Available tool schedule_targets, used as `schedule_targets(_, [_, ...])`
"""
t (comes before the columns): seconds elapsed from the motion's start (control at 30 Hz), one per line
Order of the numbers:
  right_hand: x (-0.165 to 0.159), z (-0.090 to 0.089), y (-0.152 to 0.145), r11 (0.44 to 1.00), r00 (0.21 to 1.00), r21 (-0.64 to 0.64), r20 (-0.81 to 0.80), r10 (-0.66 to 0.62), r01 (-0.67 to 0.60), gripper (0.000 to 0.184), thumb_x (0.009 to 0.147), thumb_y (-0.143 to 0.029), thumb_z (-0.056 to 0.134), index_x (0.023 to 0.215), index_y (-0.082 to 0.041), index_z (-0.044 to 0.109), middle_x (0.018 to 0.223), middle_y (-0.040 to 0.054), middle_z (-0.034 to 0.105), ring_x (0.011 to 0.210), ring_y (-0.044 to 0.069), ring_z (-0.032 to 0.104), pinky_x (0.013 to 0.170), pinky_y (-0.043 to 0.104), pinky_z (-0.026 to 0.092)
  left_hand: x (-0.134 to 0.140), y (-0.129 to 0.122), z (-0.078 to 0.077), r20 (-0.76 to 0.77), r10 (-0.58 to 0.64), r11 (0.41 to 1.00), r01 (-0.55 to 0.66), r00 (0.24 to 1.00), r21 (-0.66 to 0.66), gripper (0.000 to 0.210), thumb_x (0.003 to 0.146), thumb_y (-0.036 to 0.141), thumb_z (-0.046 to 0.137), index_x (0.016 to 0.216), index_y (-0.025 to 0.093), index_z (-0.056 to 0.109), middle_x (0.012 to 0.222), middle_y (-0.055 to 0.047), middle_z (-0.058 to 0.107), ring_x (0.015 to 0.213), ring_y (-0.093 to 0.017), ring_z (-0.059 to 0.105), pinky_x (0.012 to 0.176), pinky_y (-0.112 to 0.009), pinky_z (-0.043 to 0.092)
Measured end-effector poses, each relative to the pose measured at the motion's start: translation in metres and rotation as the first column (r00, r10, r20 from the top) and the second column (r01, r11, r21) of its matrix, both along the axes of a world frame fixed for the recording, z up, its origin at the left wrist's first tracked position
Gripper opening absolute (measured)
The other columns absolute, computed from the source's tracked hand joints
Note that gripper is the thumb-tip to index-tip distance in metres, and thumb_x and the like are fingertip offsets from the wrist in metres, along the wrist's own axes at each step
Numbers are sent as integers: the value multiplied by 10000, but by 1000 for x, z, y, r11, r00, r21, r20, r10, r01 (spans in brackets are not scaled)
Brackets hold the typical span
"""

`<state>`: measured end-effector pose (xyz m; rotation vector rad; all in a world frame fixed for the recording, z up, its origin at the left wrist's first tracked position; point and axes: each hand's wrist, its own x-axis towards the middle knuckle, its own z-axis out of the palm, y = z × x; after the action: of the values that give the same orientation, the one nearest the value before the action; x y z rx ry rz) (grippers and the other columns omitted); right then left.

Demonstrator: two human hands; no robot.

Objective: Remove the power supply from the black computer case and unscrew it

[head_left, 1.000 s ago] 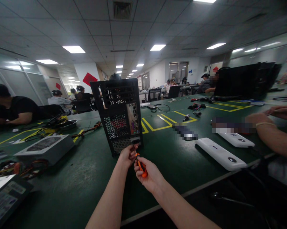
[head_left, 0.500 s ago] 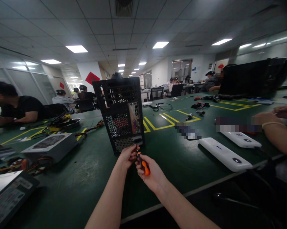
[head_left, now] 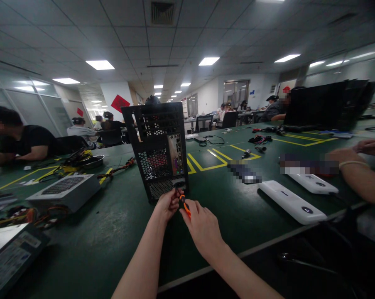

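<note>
A black computer case point(head_left: 156, 145) stands upright on the green table, its rear panel with ports and vent holes facing me. Low by its bottom right corner, my right hand point(head_left: 204, 224) is wrapped round an orange and black screwdriver point(head_left: 183, 200). The screwdriver's shaft points up and left toward the case's lower edge. My left hand point(head_left: 167, 204) is closed beside the screwdriver's tip, its fingers pinched together close to the case. Whatever those fingers pinch is too small to make out, and the tip is partly hidden by them.
Left of the case lies a grey power supply point(head_left: 64, 191) with cables; another power supply point(head_left: 15, 257) sits nearer. White power banks point(head_left: 291, 201) lie to the right. A co-worker's hand point(head_left: 346, 160) is at far right. A black monitor point(head_left: 314, 106) stands behind.
My right hand has rolled over the screwdriver's handle, so its back now faces up and more of the handle is covered. My left hand stays near the case's lower edge.
</note>
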<state>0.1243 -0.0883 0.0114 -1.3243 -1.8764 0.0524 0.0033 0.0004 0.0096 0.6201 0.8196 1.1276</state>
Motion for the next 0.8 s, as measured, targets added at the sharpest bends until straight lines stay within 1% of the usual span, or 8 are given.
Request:
schedule_targets(0.07, [0,4,0,1000,1000,2,20,-22,22,193,842,-308,452,977,-196,535,833,83,582,692,200,553,654,353,422,0,1,-1,-3,13,1000,-13,1000,-3,171,811,227,486,717,93,533,456,56,403,294,13,228,270,-103,120])
schedule_targets(0.2, [-2,4,-4,998,993,35,110,43,-47,287,833,-181,426,1117,-165,454,1127,138,498,870,236,543,730,388,433,0,2,-3,-16,41,999,-42,999,-11,165,767,224,552,674,88,544,416,70,370,288,14,223,276,-111,125])
schedule_targets(0.27, [-4,1,-5,993,986,57,135,97,-105,318,829,-123,389,1140,-166,439,1181,139,464,934,236,528,773,386,428,0,2,-4,-24,53,998,-53,998,-17,184,743,230,584,641,83,544,389,79,341,285,14,225,281,-113,127])
schedule_targets(0.33, [-6,-1,-4,992,984,45,143,108,-116,291,850,-125,349,1113,-182,461,1111,122,503,886,217,542,744,362,435,0,2,-4,-29,56,998,-57,998,-21,204,742,238,586,619,82,540,374,82,325,280,14,218,280,-116,123])
schedule_targets(0.5, [-6,2,-2,1000,997,2,79,13,-13,235,872,-215,350,1053,-199,499,940,95,542,707,189,551,594,312,433,0,-1,1,-1,26,999,-26,1000,-33,191,790,233,521,661,94,541,412,65,374,279,10,207,264,-117,112])
schedule_targets(0.67, [-7,3,-7,995,993,-20,74,96,-95,316,815,-97,381,1102,-188,477,1130,121,481,852,214,554,708,332,442,1,-2,2,-36,62,995,-65,997,-70,196,778,223,540,636,89,532,423,62,379,272,19,196,261,-120,104])
schedule_targets(0.73, [-8,1,-7,994,991,-27,83,108,-106,330,815,-72,355,1101,-179,478,1116,122,491,864,214,554,717,327,440,1,-1,2,-39,68,995,-70,997,-67,203,777,224,543,630,86,527,424,62,379,273,24,191,263,-116,101])
schedule_targets(0.8, [-8,0,-6,996,995,-30,60,85,-84,276,842,-125,364,1081,-183,487,1043,113,522,827,212,560,682,319,442,1,-1,1,-31,61,996,-63,998,-57,192,785,223,530,649,88,529,433,60,388,279,22,194,266,-112,112])
